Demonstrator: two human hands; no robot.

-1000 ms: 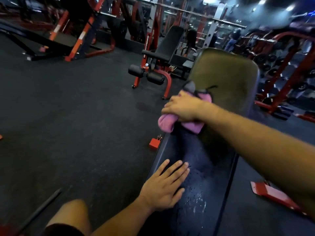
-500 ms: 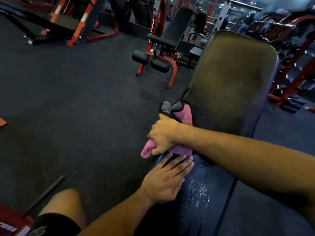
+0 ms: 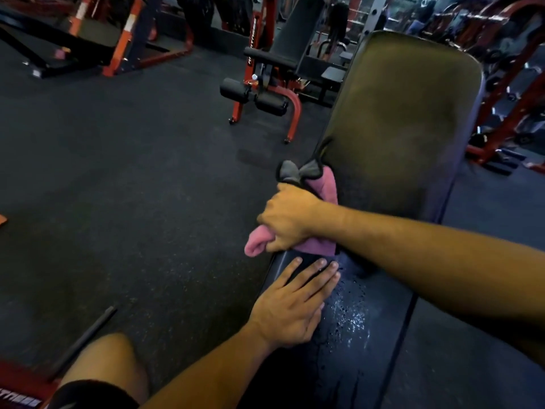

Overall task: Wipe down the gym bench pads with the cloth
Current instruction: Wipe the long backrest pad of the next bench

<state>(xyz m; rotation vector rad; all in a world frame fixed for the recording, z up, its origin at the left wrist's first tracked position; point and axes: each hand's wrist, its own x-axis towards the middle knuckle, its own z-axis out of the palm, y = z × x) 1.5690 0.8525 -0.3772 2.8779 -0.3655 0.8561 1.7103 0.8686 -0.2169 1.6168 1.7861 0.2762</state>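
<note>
A dark gym bench runs away from me in the head view. Its raised back pad (image 3: 404, 119) looks dull olive, and its seat pad (image 3: 362, 335) is black and speckled with wet droplets. My right hand (image 3: 290, 221) grips a pink cloth (image 3: 323, 187) with a grey corner, pressed at the left edge where the two pads meet. My left hand (image 3: 295, 308) lies flat with straight fingers on the seat pad, its fingertips just below the cloth.
Dark rubber floor (image 3: 132, 187) spreads to the left. Another red-framed bench (image 3: 271, 84) with roller pads stands ahead. Red racks (image 3: 507, 93) line the right side. A black bar (image 3: 85, 340) lies on the floor near my knee (image 3: 109, 364).
My right hand has dragged the cloth down the bench's left edge from higher on the pad to the seam, close to my left fingertips. The left hand has stayed put.
</note>
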